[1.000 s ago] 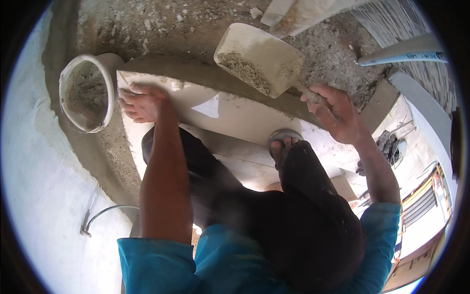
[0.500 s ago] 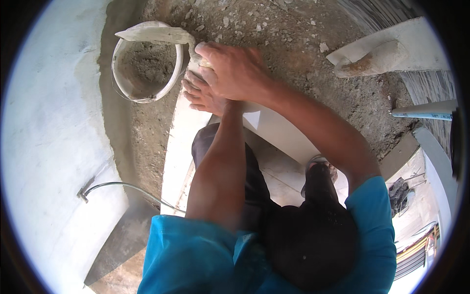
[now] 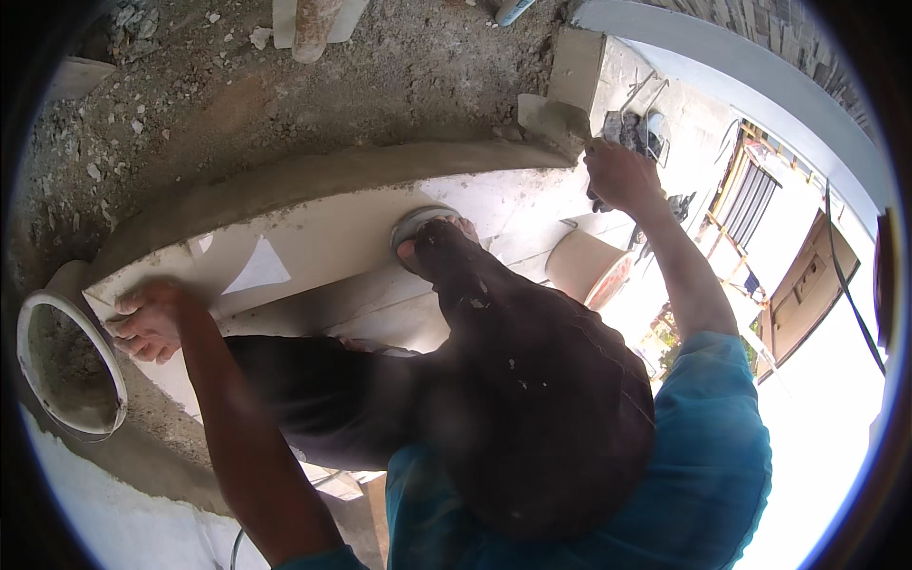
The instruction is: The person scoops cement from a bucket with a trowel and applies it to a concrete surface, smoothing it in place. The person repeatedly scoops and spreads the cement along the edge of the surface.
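A long off-white tile [image 3: 328, 237] stands on edge across the view, a white patch on its face and grey mortar [image 3: 313, 180] along its far side. My left hand [image 3: 152, 323] is closed round the tile's left end, thumb at the top edge. At the other end my right hand [image 3: 624, 178] is closed on a trowel, whose handle is mostly hidden in the fist. Its pale blade [image 3: 554, 119] lies at the mortar by the tile's right end. Close to my left hand stands a mortar bucket [image 3: 117, 385] with a pale rim.
Rough soil with stone chips [image 3: 380, 85] lies beyond the tile. One foot [image 3: 423, 233] in a sandal rests against the tile's near side. A round container [image 3: 584, 264] stands to the right, with dark items [image 3: 632, 133] on the pale floor behind it. A pipe [image 3: 312, 28] shows at the top.
The view has swung to the right. My right hand has carried the trowel from the bucket to the tile's right end. My left hand remains at the left end, now gripping its edge.
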The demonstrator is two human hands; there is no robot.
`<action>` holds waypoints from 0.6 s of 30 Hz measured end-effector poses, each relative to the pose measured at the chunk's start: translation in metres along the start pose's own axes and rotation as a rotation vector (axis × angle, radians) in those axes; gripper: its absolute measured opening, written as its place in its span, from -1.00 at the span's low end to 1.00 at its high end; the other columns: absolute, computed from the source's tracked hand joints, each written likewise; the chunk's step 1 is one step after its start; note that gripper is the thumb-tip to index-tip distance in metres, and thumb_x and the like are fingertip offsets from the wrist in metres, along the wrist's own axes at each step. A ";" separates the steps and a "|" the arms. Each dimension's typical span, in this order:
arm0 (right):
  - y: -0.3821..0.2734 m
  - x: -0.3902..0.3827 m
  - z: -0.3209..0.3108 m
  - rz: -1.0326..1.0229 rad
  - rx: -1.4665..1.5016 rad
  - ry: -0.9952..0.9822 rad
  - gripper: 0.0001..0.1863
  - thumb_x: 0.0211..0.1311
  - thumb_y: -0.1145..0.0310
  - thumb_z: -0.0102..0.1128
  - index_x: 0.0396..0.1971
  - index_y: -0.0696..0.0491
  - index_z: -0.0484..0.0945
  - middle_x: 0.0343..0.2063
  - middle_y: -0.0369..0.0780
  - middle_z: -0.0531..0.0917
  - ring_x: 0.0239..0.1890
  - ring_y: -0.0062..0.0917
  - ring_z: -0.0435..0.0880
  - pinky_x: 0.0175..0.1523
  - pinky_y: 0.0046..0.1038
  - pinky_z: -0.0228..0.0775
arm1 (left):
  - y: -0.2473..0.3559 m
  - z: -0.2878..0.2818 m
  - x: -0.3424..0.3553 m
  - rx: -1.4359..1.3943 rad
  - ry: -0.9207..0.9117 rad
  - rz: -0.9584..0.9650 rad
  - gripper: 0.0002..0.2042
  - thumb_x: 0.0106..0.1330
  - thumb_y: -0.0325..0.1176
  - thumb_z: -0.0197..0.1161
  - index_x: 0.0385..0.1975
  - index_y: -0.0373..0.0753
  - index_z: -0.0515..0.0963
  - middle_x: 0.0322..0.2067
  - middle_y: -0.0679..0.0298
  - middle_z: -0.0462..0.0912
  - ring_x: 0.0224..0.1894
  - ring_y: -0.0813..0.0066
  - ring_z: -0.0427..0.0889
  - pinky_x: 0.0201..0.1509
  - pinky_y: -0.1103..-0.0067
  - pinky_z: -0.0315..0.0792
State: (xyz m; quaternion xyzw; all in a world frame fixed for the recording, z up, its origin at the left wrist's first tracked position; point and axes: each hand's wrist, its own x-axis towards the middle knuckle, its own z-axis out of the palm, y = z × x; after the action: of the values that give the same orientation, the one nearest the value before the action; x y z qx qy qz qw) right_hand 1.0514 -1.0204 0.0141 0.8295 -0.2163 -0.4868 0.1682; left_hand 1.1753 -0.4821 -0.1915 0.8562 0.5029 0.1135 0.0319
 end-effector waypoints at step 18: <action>-0.022 0.018 0.034 -0.199 -0.115 0.004 -0.73 0.40 0.26 0.01 -0.23 0.12 0.63 -0.33 -0.02 0.74 -0.24 -0.14 0.77 -0.15 -0.10 0.60 | 0.002 -0.006 0.002 0.028 -0.013 0.031 -0.35 0.53 0.15 -0.28 0.40 -0.23 0.20 0.45 0.05 0.15 0.43 -0.09 0.14 0.44 -0.04 0.01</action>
State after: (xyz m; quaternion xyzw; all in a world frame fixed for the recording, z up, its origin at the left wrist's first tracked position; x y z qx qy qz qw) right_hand 1.0334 -1.0133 -0.0266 0.8368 -0.1044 -0.5109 0.1669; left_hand 1.1765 -0.4820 -0.1855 0.8651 0.4907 0.1012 0.0214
